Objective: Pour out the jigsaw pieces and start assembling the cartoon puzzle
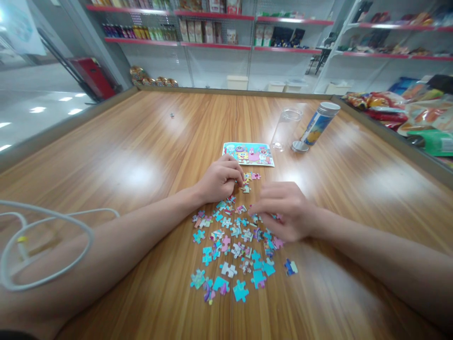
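Observation:
Many loose jigsaw puzzle pieces (pixel 240 291), mostly light blue with some pink and white, lie scattered on the table between my arms. My left hand (pixel 221 179) rests at the top of this spread with its fingers curled down; whatever is under the fingertips is hidden. Just right of those fingertips sits a small cluster of yellow and pink puzzle pieces (pixel 247 178), seemingly joined. Over the right side of the spread is my right hand (pixel 285 210), slightly blurred, its thumb and forefinger apart. Beyond my left hand lies a picture card (pixel 253 155) with colourful cartoon characters.
A clear plastic jar (pixel 286 127), a round metal lid (pixel 299 147) and a blue-yellow canister (pixel 320 123) stand behind the card on the right. A white cable (pixel 88 236) loops over my left forearm. Snack bags (pixel 389 108) border the table's right edge.

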The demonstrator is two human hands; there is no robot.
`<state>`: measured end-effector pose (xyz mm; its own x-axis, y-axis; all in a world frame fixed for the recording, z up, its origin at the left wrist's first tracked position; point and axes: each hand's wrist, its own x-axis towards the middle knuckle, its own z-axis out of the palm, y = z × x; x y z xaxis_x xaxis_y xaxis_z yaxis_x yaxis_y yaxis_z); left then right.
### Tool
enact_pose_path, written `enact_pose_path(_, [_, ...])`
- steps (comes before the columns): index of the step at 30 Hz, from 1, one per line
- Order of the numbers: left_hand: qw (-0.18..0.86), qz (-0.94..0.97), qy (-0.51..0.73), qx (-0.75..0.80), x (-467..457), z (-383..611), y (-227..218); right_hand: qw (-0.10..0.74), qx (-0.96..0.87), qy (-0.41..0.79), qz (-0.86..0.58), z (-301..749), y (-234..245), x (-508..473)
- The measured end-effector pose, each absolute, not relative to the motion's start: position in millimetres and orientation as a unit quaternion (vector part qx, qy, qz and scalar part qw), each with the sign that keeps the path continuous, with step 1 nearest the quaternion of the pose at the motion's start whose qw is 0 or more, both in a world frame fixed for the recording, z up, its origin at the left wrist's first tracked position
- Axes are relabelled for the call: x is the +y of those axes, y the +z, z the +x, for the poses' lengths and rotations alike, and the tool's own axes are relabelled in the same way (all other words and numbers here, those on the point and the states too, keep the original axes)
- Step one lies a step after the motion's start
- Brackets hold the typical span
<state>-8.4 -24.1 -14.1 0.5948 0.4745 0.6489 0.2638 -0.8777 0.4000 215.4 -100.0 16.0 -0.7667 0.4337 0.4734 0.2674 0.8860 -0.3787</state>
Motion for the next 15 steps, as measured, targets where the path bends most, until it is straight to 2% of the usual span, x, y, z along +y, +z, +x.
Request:
enact_pose_path(4, [0.139,0.882,0.398,0.211,-24,-8,-14,0.201,-0.971,0.127,0.006,204,24,-137])
enact_pose_path(8, [0.146,0.877,0.4,0.221,-25,-7,-13,0.126,-0.984,0.128,-0.014,197,22,-150])
enact_pose_path(15, [0.151,0.874,0.403,0.224,-27,-5,-10,0.118,-0.983,0.138,-0.03,192,27,-146])
